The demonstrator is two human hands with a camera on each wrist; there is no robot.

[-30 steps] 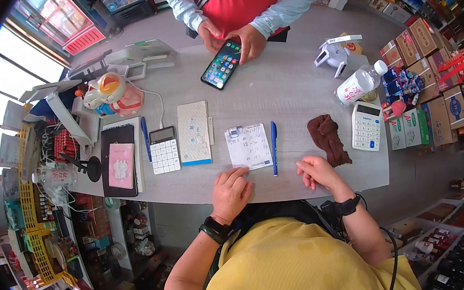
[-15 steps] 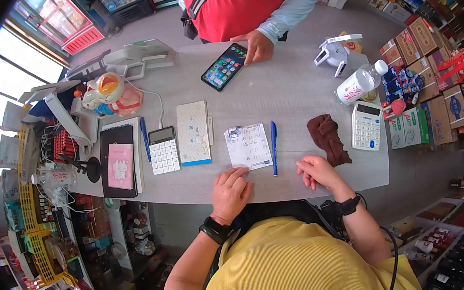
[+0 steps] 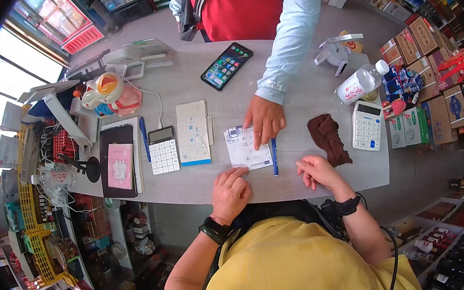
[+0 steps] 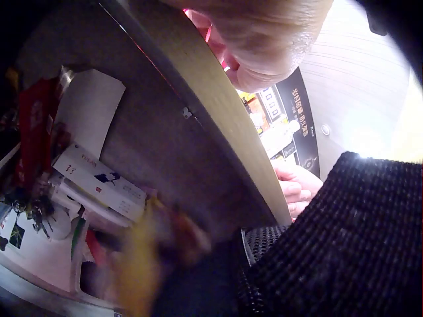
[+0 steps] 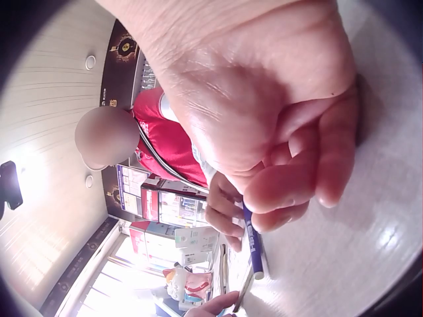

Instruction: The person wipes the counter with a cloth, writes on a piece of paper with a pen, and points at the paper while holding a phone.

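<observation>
A handwritten paper slip lies on the grey table. My left hand rests at the table's front edge, its fingertips at the slip's lower edge. In the left wrist view part of this hand shows at the top. My right hand rests on the table, fingers loosely curled and holding nothing, as its palm shows in the right wrist view. Between my hands and the slip lies a blue pen, partly covered by the other person's hand, whose fingers reach over the slip.
A lit phone lies near the far edge. Left are a calculator, a long booklet, a pink notebook and a cat figurine. Right are a brown cloth, another calculator and a bottle.
The other person let go of the phone, which now lies on the table, and reached one hand forward over the slip. Their other arm drew back to their side. My hands have stayed in place.
</observation>
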